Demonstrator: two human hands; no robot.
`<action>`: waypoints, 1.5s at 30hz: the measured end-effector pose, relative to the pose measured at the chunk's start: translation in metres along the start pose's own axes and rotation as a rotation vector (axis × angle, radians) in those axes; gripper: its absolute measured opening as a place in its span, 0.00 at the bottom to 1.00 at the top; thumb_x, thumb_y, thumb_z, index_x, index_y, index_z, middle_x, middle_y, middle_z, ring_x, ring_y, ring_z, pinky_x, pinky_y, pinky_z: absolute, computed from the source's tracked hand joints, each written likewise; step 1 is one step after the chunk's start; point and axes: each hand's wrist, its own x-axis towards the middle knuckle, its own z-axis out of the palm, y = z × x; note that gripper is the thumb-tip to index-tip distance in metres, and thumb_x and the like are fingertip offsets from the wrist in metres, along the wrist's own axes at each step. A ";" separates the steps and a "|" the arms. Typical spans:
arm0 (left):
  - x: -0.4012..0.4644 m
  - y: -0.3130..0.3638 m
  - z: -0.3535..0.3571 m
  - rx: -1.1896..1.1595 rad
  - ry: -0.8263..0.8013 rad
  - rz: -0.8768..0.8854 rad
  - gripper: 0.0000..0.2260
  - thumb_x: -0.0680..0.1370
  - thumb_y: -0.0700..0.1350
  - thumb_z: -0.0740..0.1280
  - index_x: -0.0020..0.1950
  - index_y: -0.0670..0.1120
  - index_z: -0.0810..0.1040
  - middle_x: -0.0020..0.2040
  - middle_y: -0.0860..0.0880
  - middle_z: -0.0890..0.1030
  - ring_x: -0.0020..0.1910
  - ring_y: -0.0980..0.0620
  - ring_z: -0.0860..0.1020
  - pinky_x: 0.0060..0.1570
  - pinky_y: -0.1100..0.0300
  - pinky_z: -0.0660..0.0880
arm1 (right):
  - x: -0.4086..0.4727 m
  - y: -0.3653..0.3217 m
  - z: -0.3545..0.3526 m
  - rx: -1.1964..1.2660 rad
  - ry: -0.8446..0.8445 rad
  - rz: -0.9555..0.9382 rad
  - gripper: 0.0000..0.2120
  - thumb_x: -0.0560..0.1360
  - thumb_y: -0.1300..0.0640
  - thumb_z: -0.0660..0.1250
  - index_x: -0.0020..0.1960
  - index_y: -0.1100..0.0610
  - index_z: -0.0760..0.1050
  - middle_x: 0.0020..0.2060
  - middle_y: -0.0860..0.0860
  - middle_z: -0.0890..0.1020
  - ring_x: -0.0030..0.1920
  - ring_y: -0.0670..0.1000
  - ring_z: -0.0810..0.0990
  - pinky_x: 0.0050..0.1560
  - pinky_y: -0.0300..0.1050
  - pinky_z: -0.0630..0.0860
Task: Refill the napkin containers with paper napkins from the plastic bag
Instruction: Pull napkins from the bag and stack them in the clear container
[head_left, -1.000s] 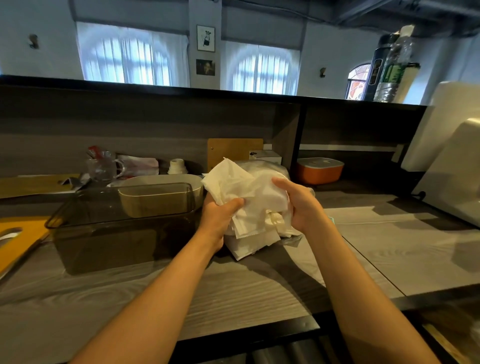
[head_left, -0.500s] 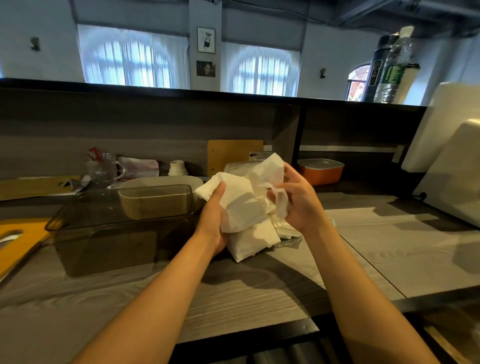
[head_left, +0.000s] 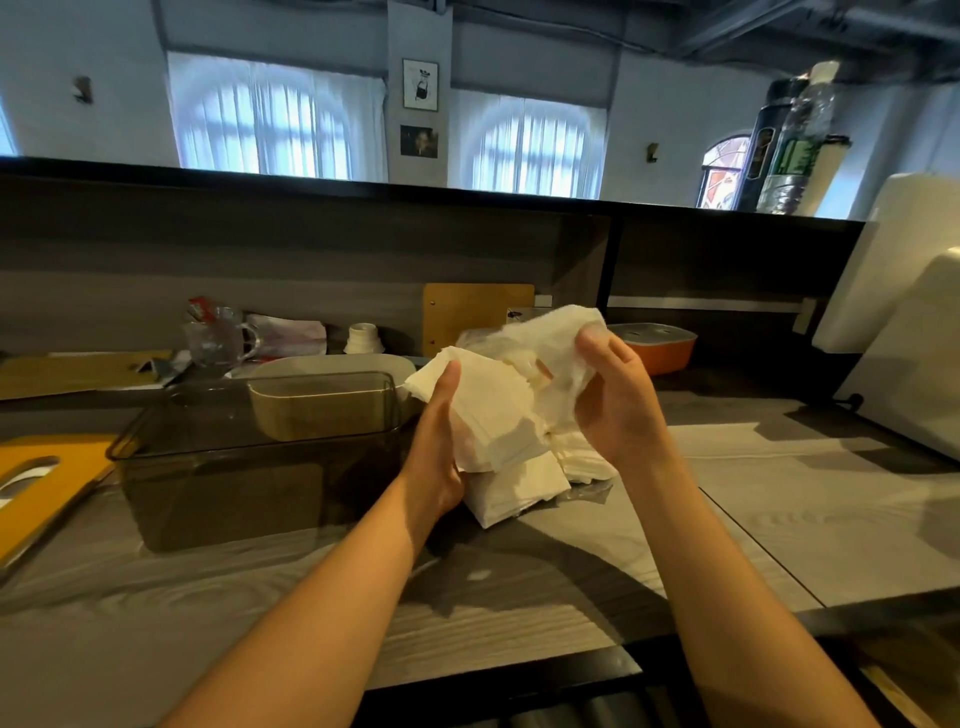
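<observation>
A stack of white paper napkins (head_left: 498, 421) stands in the middle of the counter, its lower end resting on the grey wood surface. My left hand (head_left: 439, 441) holds the stack from the left, thumb on its front. My right hand (head_left: 615, 400) grips the clear plastic bag (head_left: 550, 343), raised and bunched at the top of the stack. A dark see-through napkin container (head_left: 260, 462) sits just left of the napkins, open at the top. A beige oval container (head_left: 322, 400) shows behind and through it.
An orange lidded box (head_left: 660, 345) sits at the back right under the shelf. A yellow board (head_left: 41, 483) lies at the left edge. A glass mug (head_left: 218, 338) and clutter stand at the back left. White appliances (head_left: 904, 332) crowd the right side.
My right hand has pulled the plastic bag up and to the right off the napkins. My left hand has shifted from gripping the front to holding the stack's left side.
</observation>
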 end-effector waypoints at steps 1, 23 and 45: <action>0.000 0.000 0.000 -0.015 -0.015 0.009 0.24 0.76 0.67 0.56 0.63 0.54 0.76 0.61 0.46 0.83 0.59 0.45 0.81 0.51 0.51 0.80 | 0.000 -0.001 0.001 0.012 -0.026 -0.012 0.08 0.74 0.54 0.68 0.53 0.54 0.79 0.46 0.52 0.82 0.47 0.52 0.82 0.47 0.47 0.80; -0.001 -0.020 0.006 0.365 -0.244 0.140 0.40 0.67 0.53 0.77 0.74 0.58 0.61 0.65 0.52 0.76 0.63 0.51 0.76 0.61 0.50 0.77 | 0.003 0.029 0.014 -0.653 0.307 0.089 0.11 0.73 0.50 0.73 0.37 0.55 0.79 0.36 0.53 0.80 0.41 0.53 0.80 0.48 0.50 0.80; -0.002 -0.010 0.008 0.117 -0.027 0.041 0.30 0.70 0.62 0.71 0.70 0.54 0.72 0.61 0.49 0.82 0.59 0.48 0.81 0.54 0.49 0.79 | 0.006 0.022 0.006 -0.655 0.226 0.001 0.03 0.74 0.54 0.73 0.44 0.54 0.83 0.42 0.47 0.82 0.46 0.46 0.79 0.43 0.36 0.73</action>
